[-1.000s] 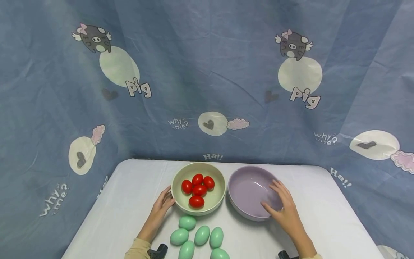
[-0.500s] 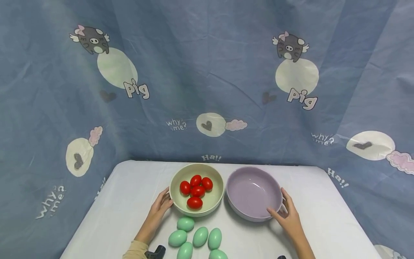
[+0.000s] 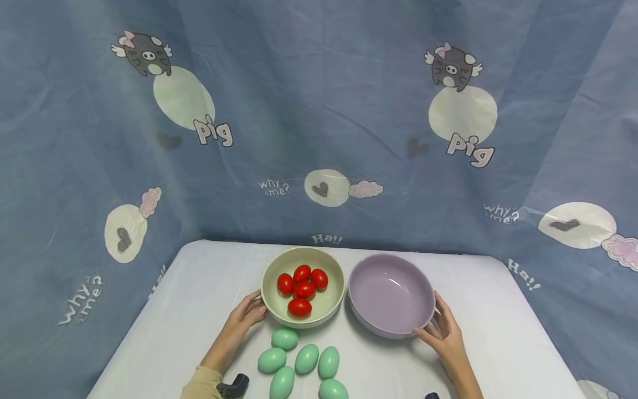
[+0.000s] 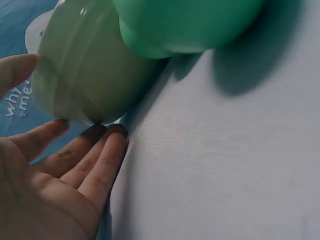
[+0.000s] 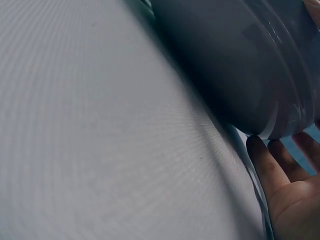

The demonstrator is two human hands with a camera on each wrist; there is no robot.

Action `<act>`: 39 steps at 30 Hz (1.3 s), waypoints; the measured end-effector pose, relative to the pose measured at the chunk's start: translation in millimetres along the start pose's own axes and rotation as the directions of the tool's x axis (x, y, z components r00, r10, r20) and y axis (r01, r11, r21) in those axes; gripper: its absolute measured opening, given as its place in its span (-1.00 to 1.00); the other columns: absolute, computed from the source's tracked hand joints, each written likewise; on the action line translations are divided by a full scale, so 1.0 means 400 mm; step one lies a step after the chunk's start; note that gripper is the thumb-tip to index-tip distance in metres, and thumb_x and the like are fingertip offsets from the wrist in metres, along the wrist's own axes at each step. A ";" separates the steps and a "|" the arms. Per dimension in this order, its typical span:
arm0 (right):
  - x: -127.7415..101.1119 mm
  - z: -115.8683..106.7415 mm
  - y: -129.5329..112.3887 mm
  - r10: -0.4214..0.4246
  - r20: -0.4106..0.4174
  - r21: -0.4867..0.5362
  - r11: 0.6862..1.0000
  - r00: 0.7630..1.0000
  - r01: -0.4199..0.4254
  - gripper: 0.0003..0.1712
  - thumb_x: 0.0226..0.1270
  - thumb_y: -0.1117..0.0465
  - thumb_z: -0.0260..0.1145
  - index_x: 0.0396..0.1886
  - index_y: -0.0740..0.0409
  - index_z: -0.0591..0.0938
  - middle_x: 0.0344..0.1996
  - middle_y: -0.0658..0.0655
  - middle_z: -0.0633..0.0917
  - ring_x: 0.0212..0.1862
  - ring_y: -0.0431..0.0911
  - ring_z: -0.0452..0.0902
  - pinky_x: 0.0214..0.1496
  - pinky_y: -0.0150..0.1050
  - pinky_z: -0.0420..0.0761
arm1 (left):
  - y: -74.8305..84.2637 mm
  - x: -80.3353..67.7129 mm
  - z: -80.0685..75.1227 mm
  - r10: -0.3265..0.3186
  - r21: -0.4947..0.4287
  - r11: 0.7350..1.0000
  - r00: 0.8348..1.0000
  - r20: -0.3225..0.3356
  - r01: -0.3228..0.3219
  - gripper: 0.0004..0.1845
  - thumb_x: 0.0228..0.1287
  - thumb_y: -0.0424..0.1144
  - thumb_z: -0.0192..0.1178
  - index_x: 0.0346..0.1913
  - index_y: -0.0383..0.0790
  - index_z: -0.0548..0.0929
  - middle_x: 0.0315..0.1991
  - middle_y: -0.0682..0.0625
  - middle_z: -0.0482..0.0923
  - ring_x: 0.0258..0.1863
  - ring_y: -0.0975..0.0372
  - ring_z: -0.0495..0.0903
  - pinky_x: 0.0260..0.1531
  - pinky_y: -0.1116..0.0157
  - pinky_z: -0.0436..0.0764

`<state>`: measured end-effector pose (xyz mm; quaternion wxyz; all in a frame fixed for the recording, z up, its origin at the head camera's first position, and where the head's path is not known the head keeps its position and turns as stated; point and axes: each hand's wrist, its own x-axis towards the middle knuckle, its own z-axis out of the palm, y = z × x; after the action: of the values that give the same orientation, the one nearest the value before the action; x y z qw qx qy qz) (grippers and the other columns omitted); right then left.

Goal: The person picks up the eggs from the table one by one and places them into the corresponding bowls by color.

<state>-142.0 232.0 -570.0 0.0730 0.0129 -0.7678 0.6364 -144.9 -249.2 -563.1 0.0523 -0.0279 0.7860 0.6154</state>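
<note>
The table [image 3: 189,310] is being viewed from above and behind by the head camera, facing forward. The green bowl [image 4: 85,65] and purple bowl [image 5: 240,60] are being filmed close-up at tabletop level by wrist cameras; both are shared with the head view.

Both forearms reach forward from the bottom edge, angled slightly inward. The left hand [image 3: 245,315] lies low with fingers [image 4: 100,167] extended and relaxed, thumb raised apart. The right hand [image 3: 445,337] mirrors it on the opposite side, fingers [image 5: 267,167] spread and nearly straight. A pale sleeve cuff covers the left wrist.
</note>
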 end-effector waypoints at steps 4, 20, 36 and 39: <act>-0.002 -0.004 0.006 0.010 0.002 0.005 1.000 1.000 -0.010 0.15 0.24 0.40 0.48 0.70 -0.02 0.05 0.66 0.26 0.10 0.30 -0.61 0.27 0.26 -0.65 0.49 | 0.001 -0.026 0.002 -0.010 0.032 0.999 1.000 -0.004 0.010 -0.36 0.45 0.04 0.26 0.50 -0.03 0.40 0.42 -0.08 0.52 0.38 0.05 0.56 0.37 0.18 0.60; 0.009 0.005 0.024 -0.002 -0.003 0.010 1.000 1.000 0.003 0.14 0.22 0.39 0.49 0.69 -0.03 0.08 0.66 0.19 0.13 0.31 -0.59 0.33 0.29 -0.62 0.49 | 0.010 -0.166 0.023 0.016 0.206 0.977 0.977 0.213 -0.061 -0.54 0.16 -0.05 0.53 0.07 -0.11 0.67 0.10 -0.03 0.66 0.06 0.43 0.62 -0.03 0.49 0.69; 0.005 -0.006 0.021 -0.004 -0.017 0.013 1.000 1.000 0.004 0.13 0.22 0.39 0.49 0.68 -0.04 0.09 0.65 0.21 0.14 0.29 -0.59 0.36 0.27 -0.60 0.52 | 0.002 -0.193 0.052 0.128 0.163 0.970 0.949 0.287 -0.180 -0.61 0.24 -0.07 0.48 0.06 -0.15 0.70 -0.03 -0.01 0.66 -0.03 0.55 0.62 -0.01 0.44 0.75; 0.007 -0.006 0.022 -0.002 -0.021 0.001 1.000 1.000 0.002 0.13 0.22 0.37 0.50 0.68 -0.03 0.09 0.65 0.20 0.15 0.29 -0.59 0.36 0.27 -0.60 0.52 | 0.006 -0.193 0.053 0.133 0.150 0.972 0.948 0.289 -0.182 -0.61 0.25 -0.08 0.47 0.07 -0.17 0.70 -0.02 -0.05 0.66 -0.02 0.55 0.62 -0.01 0.44 0.75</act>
<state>-145.5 236.3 -578.0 0.0816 0.0069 -0.7667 0.6368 -67.4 -229.5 -556.7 0.1145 0.1264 0.8216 0.5439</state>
